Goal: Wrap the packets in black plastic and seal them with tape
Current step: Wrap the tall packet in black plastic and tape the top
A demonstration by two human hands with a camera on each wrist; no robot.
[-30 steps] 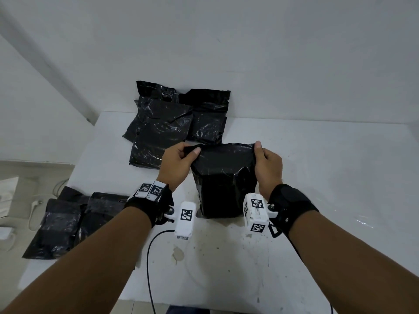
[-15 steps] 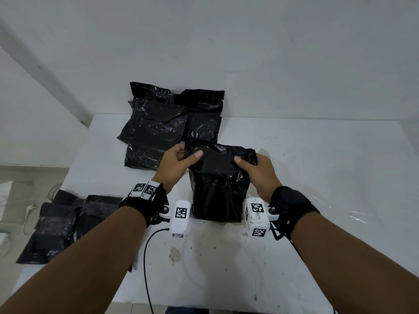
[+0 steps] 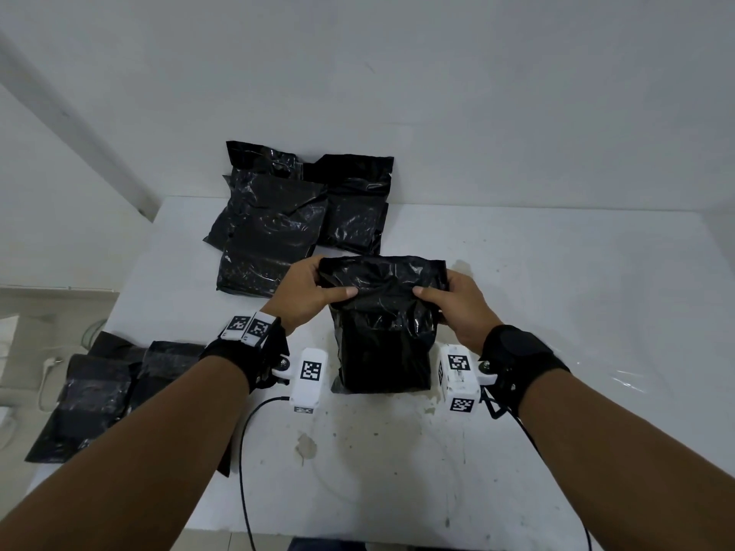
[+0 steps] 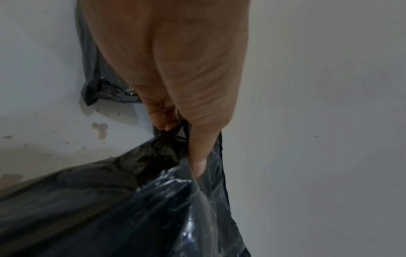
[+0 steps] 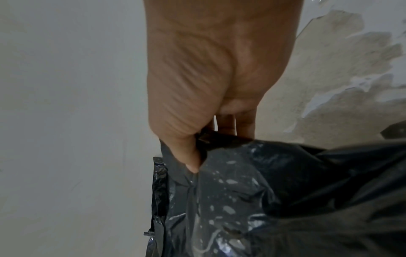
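Note:
A packet in black plastic stands on the white table in front of me. My left hand pinches the plastic's top left corner, thumb laid across the front. My right hand pinches the top right corner the same way. The loose top of the plastic is folded toward me over the packet. In the left wrist view my left hand pinches the crinkled plastic between thumb and fingers. The right wrist view has my right hand pinching the glossy plastic.
Several black wrapped packets lie piled at the table's back left against the wall. More black packets lie off the table's left edge, lower down. A black cable hangs over the front edge. The table's paint is chipped near the right hand.
The top of the plastic has come forward and down over the packet. Both hands shifted from the upper edge to its front corners, thumbs now pressing across the fold.

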